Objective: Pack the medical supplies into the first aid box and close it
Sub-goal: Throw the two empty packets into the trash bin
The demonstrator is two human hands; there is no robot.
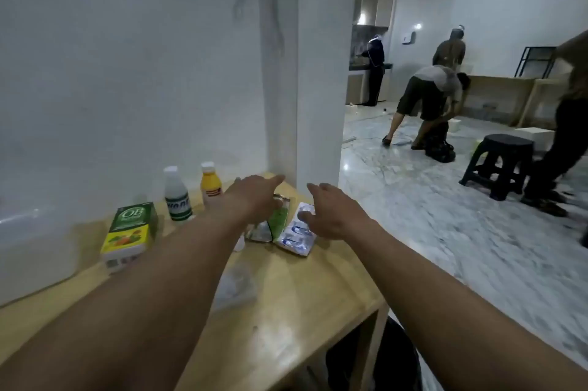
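A light wooden table [286, 311] set against a white wall carries a translucent plastic box [35, 250] at its left edge, a green-and-yellow carton [130, 233], a white bottle [176, 194] and an orange bottle [210, 184] along the back, and flat sachets [294, 233] near the far right corner.

"OB" on green-yellow carton [129, 236]; bottle labels blurred, unreadable.
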